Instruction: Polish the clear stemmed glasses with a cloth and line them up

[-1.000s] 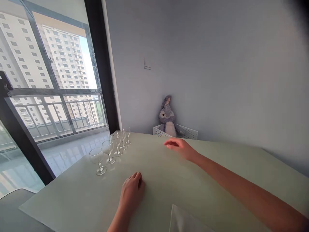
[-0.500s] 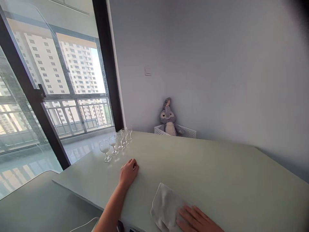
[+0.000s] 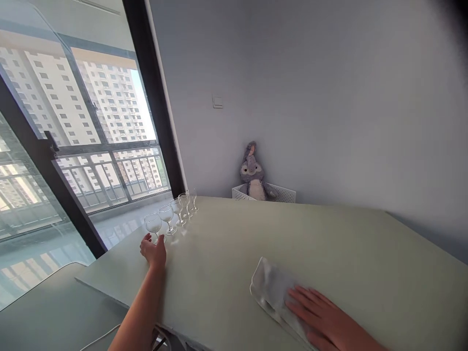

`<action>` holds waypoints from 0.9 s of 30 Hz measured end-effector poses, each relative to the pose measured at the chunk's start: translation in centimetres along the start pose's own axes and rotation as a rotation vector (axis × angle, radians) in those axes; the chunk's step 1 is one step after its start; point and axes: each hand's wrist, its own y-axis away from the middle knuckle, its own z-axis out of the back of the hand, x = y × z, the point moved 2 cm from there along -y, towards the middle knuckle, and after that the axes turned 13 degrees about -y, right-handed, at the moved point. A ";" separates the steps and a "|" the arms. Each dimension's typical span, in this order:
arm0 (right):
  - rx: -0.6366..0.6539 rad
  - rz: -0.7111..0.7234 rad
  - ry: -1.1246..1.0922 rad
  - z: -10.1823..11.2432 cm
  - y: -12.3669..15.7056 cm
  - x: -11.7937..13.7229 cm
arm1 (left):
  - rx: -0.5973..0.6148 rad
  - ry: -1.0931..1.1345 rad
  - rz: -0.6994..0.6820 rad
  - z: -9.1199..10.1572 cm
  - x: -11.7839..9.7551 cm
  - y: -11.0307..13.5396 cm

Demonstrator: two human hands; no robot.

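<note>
A row of several clear stemmed glasses stands along the left edge of a pale green table. My left hand reaches up to the nearest glass, its fingers curled at the glass's base; contact is hard to judge. My right hand lies flat, fingers spread, on a white cloth near the table's front edge.
A grey plush toy sits in a white perforated basket against the wall behind the table. A large window with a black frame is at the left. A grey surface lies at the lower left.
My left hand moved left from the table's middle to the nearest glass. My right hand drew back from the far side and came down flat on the cloth.
</note>
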 end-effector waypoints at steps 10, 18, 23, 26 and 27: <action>-0.278 -0.275 -0.123 4.3 -0.3 -3.2 | 0.191 0.161 -0.066 -1.5 0.1 -2.1; -0.378 -0.233 -0.038 3.4 -1.2 -5.3 | 0.201 0.166 -0.083 -0.3 -1.1 -1.3; -0.433 -0.283 -0.057 3.1 -1.6 -3.9 | 0.182 0.219 -0.222 1.3 -3.5 0.8; -0.447 -0.354 -0.093 3.1 -1.9 -3.3 | 0.253 0.263 -0.321 1.2 -6.0 2.4; -0.443 -0.365 -0.123 3.2 -2.0 -3.1 | 0.283 0.284 -0.359 0.9 -7.1 3.2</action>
